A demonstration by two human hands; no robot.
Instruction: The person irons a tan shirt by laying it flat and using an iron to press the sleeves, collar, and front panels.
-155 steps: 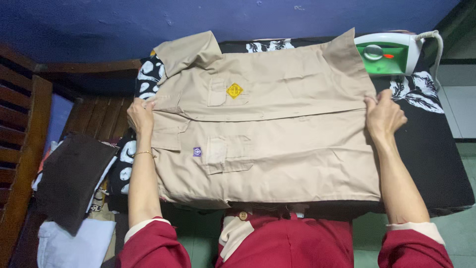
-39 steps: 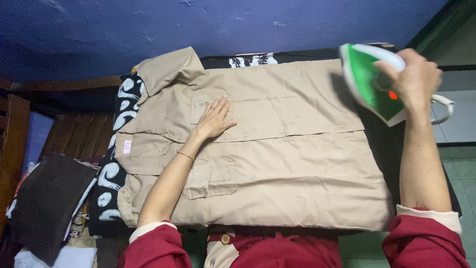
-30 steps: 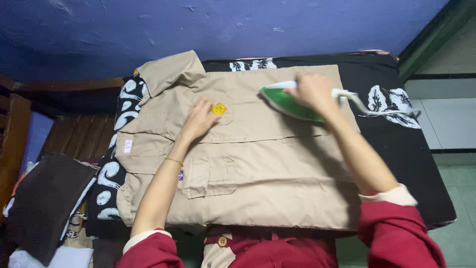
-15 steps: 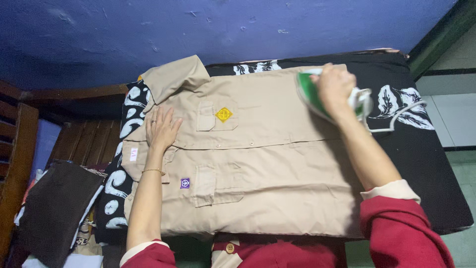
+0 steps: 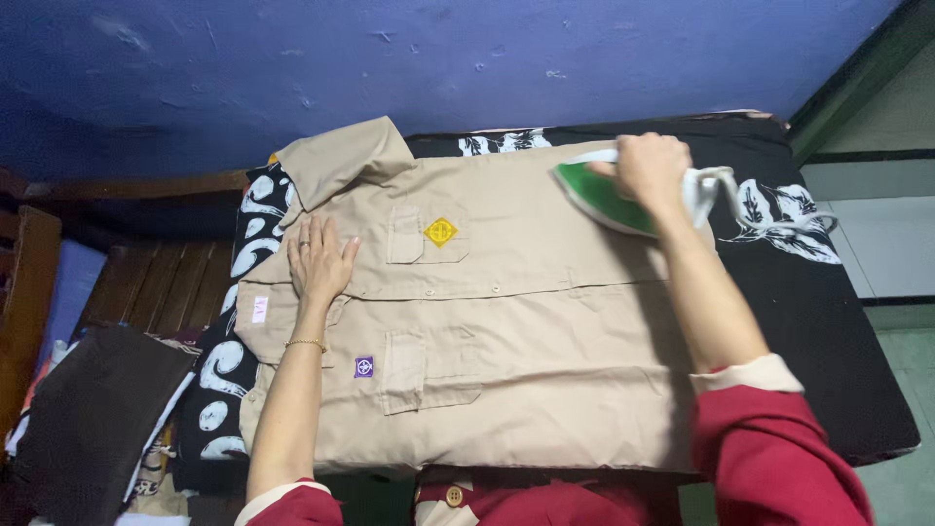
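The shirt in the middle of the frame is light tan all over. It has a small yellow diamond patch on one pocket and a tiny purple square patch lower down. The iron at the upper right is green and white, with a white cord. The cloth under the shirt is black with white leaf shapes. The wall across the top is deep blue. The sleeves at the bottom are red with cream cuffs. A thin gold bracelet sits on the left wrist. At the lower left lies a dark brown cloth.
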